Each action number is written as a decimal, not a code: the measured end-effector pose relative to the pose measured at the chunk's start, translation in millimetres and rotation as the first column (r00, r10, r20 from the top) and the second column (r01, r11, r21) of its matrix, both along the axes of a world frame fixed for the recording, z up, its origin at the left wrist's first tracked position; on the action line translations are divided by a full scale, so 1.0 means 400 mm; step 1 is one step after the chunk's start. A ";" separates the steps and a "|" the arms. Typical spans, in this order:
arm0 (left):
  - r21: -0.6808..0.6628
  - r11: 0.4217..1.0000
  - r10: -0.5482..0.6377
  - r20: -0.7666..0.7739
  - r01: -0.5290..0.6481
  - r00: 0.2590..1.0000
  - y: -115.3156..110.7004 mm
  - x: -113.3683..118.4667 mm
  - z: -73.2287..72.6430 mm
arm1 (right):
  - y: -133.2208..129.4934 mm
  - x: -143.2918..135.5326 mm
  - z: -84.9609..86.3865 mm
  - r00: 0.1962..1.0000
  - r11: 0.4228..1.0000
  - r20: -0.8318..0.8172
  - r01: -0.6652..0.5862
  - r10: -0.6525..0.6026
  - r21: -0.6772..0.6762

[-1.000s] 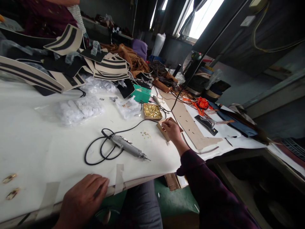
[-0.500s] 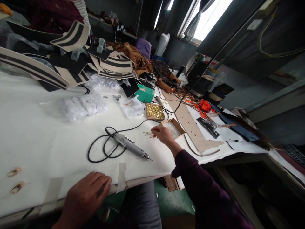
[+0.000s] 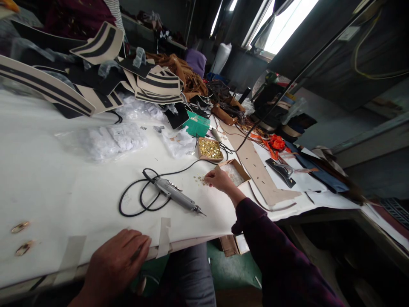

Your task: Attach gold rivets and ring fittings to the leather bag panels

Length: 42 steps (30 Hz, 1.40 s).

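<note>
Beside several small gold pieces on the white table, my right hand has its fingers pinched together; anything between the fingertips is too small to make out. Just behind it is an open box with clear contents, and beyond that a box of gold pieces. My left hand rests at the table's front edge with curled fingers, and what it may hold is hidden. A grey electric screwdriver lies between the hands, its black cable looped to the left.
Two gold metal pieces lie at the far left. Behind are a plastic-wrapped white bundle, a green box and piled striped pieces. A beige strip and a black strap lie to the right.
The whole view has shifted slightly. My right hand stays by the small gold pieces with its fingers still pinched. My left hand has hardly moved.
</note>
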<state>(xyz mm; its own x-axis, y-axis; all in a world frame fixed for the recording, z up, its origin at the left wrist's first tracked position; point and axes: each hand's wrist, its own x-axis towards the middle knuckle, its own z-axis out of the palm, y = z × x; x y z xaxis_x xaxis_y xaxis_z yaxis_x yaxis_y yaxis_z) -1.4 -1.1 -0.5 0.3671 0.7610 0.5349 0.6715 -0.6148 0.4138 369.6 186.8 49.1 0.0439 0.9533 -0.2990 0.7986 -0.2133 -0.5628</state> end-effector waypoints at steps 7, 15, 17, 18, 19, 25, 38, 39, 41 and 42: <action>-0.015 1.000 0.026 0.006 -0.026 1.000 0.001 0.003 0.002 | 0.015 0.015 -0.016 0.999 0.999 -0.042 -0.026 0.024 -0.047; -0.009 1.000 0.027 0.012 -0.027 1.000 0.000 0.002 0.001 | 0.027 0.015 -0.034 0.998 0.998 -0.063 -0.005 0.001 -0.061; -0.006 1.000 0.025 0.015 -0.025 1.000 0.001 0.002 0.003 | 0.030 0.010 -0.032 0.999 0.998 -0.052 0.010 -0.013 -0.065; -0.007 1.000 0.023 0.014 -0.023 1.000 0.001 0.002 0.004 | 0.032 0.007 -0.030 0.999 0.997 -0.048 0.017 -0.021 -0.070; -0.008 1.000 0.022 0.015 -0.022 1.000 0.002 0.002 0.004 | 0.033 0.005 -0.027 0.998 0.997 -0.047 0.025 -0.029 -0.077; -0.021 1.000 0.016 0.036 -0.015 0.999 0.001 0.004 0.004 | 0.046 0.000 -0.013 0.993 0.989 -0.104 0.041 -0.056 -0.142; -0.012 1.000 0.013 0.037 -0.013 0.999 0.005 0.005 0.006 | 0.042 0.001 0.004 0.963 0.971 -0.231 0.085 -0.137 -0.223; -0.011 1.000 0.014 0.034 -0.014 0.999 0.005 0.005 0.006 | 0.041 -0.001 0.005 0.962 0.970 -0.234 0.090 -0.143 -0.225; -0.005 1.000 0.015 0.031 -0.015 0.999 0.004 0.005 0.006 | 0.041 -0.004 0.004 0.959 0.969 -0.236 0.104 -0.157 -0.223; -0.004 1.000 0.014 0.031 -0.014 0.999 0.004 0.005 0.006 | 0.041 -0.005 0.003 0.958 0.969 -0.236 0.111 -0.163 -0.220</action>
